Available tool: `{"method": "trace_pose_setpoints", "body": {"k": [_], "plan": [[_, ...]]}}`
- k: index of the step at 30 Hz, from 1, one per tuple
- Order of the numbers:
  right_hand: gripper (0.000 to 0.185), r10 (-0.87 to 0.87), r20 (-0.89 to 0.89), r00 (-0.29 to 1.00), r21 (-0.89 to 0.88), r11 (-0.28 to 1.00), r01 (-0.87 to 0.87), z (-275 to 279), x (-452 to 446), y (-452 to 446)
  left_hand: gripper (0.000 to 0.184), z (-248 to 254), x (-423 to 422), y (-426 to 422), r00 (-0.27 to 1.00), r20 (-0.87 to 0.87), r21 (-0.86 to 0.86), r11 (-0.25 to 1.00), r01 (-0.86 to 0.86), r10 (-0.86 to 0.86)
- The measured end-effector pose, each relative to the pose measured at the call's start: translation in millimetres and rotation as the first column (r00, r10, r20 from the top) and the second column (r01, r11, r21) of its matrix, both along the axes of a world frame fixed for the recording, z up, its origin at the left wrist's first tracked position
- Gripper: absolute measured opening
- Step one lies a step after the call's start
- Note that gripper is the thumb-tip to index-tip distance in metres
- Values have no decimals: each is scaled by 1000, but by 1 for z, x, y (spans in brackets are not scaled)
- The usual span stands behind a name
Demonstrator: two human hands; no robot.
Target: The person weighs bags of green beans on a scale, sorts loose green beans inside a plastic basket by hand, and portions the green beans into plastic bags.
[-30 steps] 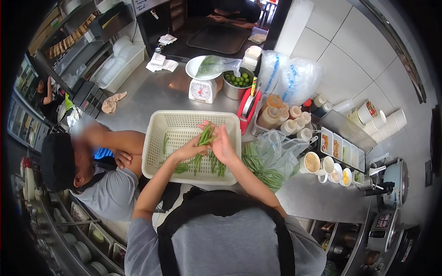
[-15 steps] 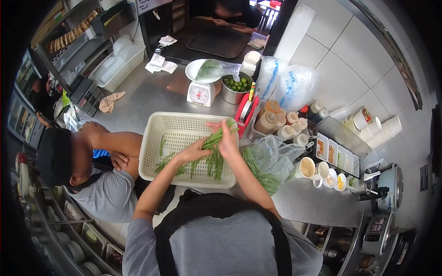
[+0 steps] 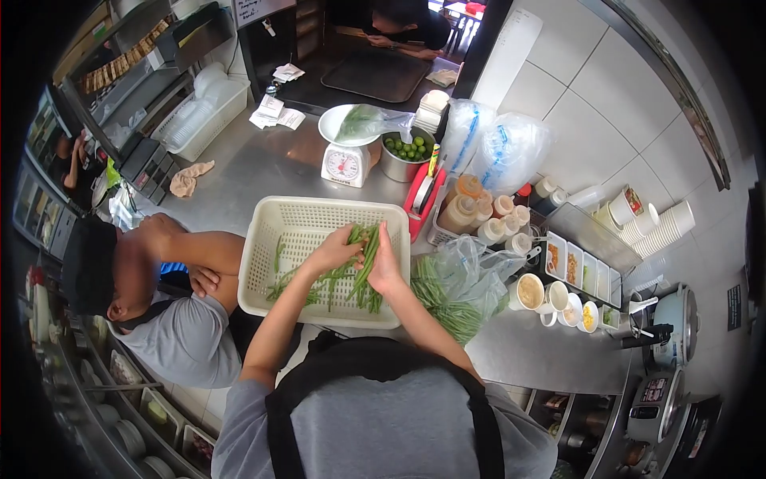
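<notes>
A bundle of long green beans (image 3: 368, 267) hangs steeply between my hands, above a cream perforated plastic basket (image 3: 252, 275). My left hand (image 3: 337, 250) has its fingers closed round the upper end of the bundle. My right hand (image 3: 386, 265) holds the same beans from the right, with its thumb pointing up. Loose beans (image 3: 286, 286) lie on the basket floor, mostly on the near side. Right of the basket, a clear plastic bag (image 3: 463, 287) holds many more green beans.
Behind the basket stand a white kitchen scale (image 3: 345, 164), a pot of limes (image 3: 405, 156) and a red tape dispenser (image 3: 423, 191). Sauce bottles (image 3: 461, 211) and topping containers (image 3: 582, 271) line the right. A person with folded arms (image 3: 179, 335) is close on the left.
The bean bundle has turned from slanting up to the right to hanging more upright. My left hand has moved up to its top, and my right hand has lowered slightly, closing its spread fingers.
</notes>
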State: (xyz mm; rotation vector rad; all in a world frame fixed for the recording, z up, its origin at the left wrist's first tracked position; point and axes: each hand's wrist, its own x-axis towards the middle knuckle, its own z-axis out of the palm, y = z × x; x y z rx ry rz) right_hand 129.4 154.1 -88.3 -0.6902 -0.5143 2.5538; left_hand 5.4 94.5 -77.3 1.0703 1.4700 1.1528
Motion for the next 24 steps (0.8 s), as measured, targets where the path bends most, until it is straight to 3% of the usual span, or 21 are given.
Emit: {"method": "trace_pose_setpoints", "body": {"k": [4,8,9,13,16,20,21,22,24], "plan": [[25,-136,105,985,144,982,120,-25,-7,4,31,-3,12,-3,875,-483,30,999,36,-17],[18,-178,104,979,137,977,163,-26,-4,10,40,20,12,-19,874,-485,32,997,67,-43],[17,-186,90,979,119,977,174,-26,-3,11,33,21,8,-22,830,-558,78,996,35,14],[16,-169,113,979,145,978,152,-27,-1,10,20,41,2,-30,1000,4,-59,998,8,-8],[18,-217,118,969,179,965,194,-39,-3,10,17,31,4,-27,991,110,-31,997,-74,77],[23,-104,40,994,105,990,100,-44,2,13,20,25,15,-19,853,425,-18,945,-327,304],[25,-76,21,997,57,996,74,-33,1,5,21,5,13,-12,905,317,6,954,-299,282],[27,-46,2,999,10,999,46,-27,-2,0,22,-17,15,-5,937,84,92,933,-347,340],[45,-7,-27,1000,1,1000,7,-48,-6,1,23,-45,22,9,808,-367,288,882,-373,461]]}}
